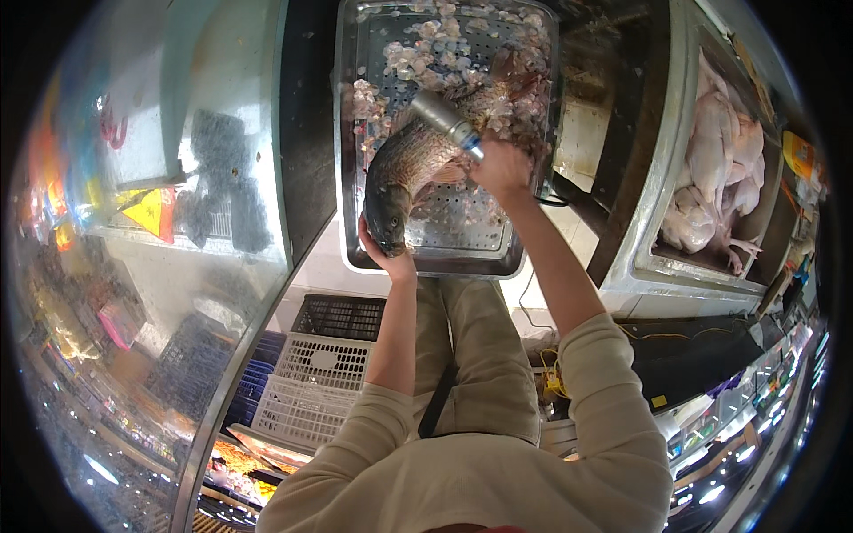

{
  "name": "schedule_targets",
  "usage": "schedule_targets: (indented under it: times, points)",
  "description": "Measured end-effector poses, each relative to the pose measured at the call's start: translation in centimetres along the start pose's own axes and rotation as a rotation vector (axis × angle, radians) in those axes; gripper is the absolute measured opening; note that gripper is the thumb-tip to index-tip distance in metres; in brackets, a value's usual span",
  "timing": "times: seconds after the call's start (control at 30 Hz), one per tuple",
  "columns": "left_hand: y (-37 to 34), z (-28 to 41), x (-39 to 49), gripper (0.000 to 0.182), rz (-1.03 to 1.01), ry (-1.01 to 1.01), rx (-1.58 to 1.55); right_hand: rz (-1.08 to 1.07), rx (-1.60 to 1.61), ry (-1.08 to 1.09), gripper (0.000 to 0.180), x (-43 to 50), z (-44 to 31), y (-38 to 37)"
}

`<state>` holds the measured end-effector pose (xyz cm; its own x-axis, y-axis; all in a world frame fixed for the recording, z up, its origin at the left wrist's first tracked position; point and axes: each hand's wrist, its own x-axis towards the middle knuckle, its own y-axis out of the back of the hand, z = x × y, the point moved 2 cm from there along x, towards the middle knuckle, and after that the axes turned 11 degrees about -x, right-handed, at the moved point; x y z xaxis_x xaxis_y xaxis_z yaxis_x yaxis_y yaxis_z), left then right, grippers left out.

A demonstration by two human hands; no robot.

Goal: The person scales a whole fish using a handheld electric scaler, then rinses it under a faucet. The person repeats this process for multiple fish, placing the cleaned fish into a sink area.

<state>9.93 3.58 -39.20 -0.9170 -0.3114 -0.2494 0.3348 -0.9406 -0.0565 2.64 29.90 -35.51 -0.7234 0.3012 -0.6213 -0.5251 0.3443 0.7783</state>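
A large scaly fish [410, 153] lies slantwise in a perforated metal tray [466, 243], its head towards me and its tail at the far right. My left hand [388, 258] cups the underside of the head near the mouth. Gripped in my right hand [504, 168] is a cylindrical metal fish scaler [441, 116] with a blue ring. Its head rests over the fish's back; whether it touches the skin I cannot tell. Loose fish scales [433, 50] cover much of the tray's far end and also cling around the tail.
Plucked whole poultry [710, 160] lies in a metal-rimmed basin to the right. A shiny metal panel [220, 266] rises on the left. White plastic crates [306, 393] and a black crate [338, 316] sit low left. A thin cable [526, 313] hangs beside my right leg.
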Motion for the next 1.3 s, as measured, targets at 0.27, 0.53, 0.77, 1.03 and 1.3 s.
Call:
schedule_targets:
  times: [0.27,0.53,0.77,1.03,1.3]
  points:
    - [-2.2,2.1,-1.0,0.064,-0.036,-0.149,0.131,0.067,0.052,0.139,0.043,-2.6,-2.6,-1.4]
    - [-1.2,1.4,-0.9,0.063,-0.009,-0.099,0.076,0.075,0.105,-0.275,0.048,-1.4,1.4,-2.5]
    - [1.2,1.9,1.7,0.015,0.2,0.994,-0.863,-0.012,0.031,0.042,0.055,-6.1,-3.7,-6.3]
    - [4.1,5.3,2.7,0.031,0.475,1.415,-1.463,0.089,-0.015,0.084,0.047,-1.0,-0.1,-3.2]
    - [4.0,4.8,3.0,0.031,0.625,1.394,-1.477,-0.09,-0.139,0.359,0.045,-1.0,-1.9,-2.7]
